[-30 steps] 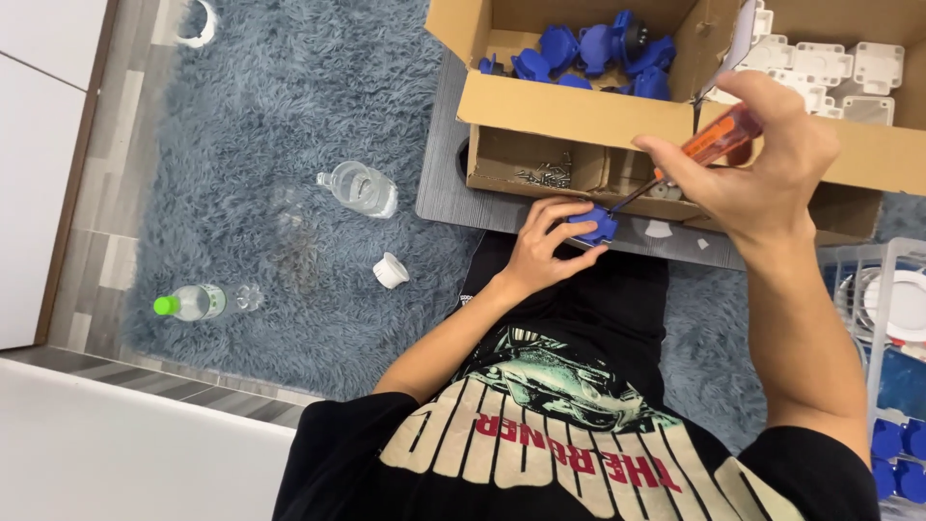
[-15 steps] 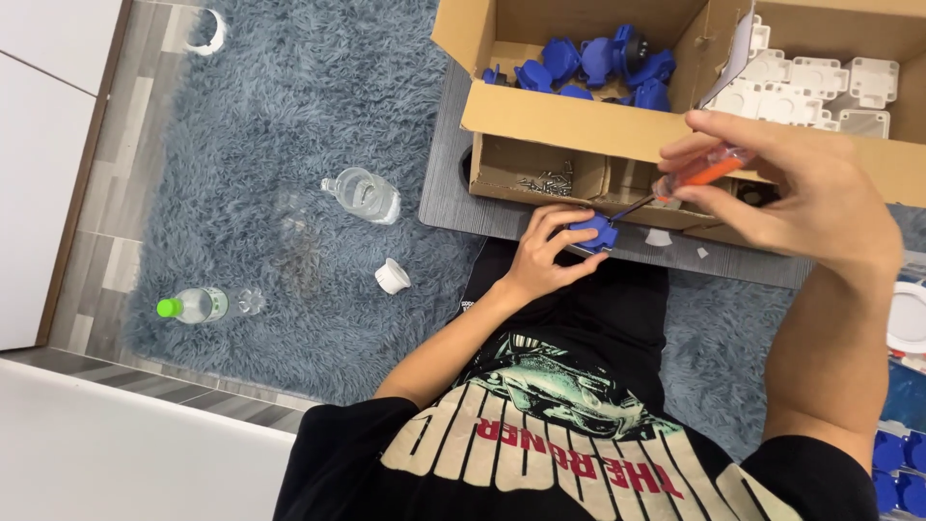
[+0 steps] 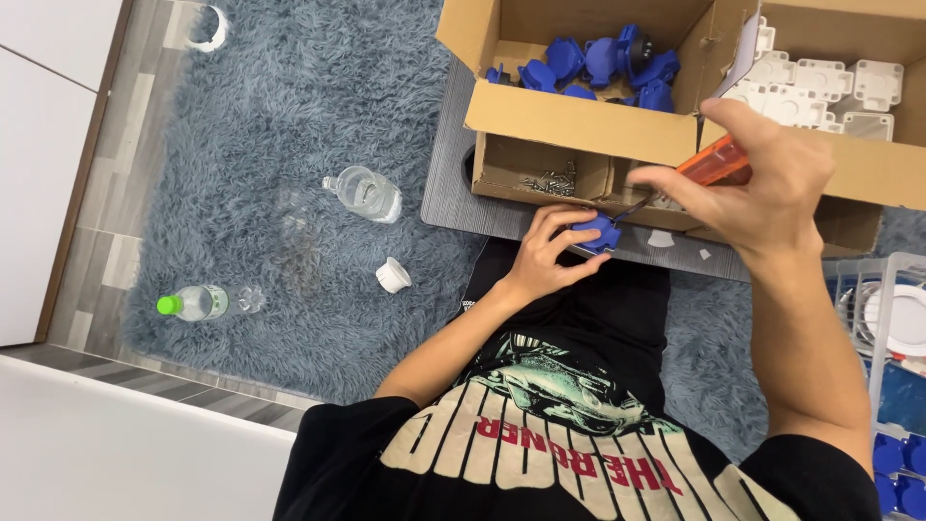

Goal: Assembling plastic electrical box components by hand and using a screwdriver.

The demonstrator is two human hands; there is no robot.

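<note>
Fingers point(image 3: 569, 217) of left hand point(image 3: 545, 256) clasp blue part point(image 3: 598, 232) beneath screwdriver point(image 3: 690, 178).

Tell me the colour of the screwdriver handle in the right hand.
Translucent orange screwdriver handle, seen in the head view.

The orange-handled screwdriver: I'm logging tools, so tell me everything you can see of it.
The screwdriver has a translucent orange handle, plastic by its look, and a thin dark metal shaft. The right hand wraps the handle, hiding most of it. It slants down to the left, its tip at the small blue part that the left hand pins at the grey board's edge.
</note>
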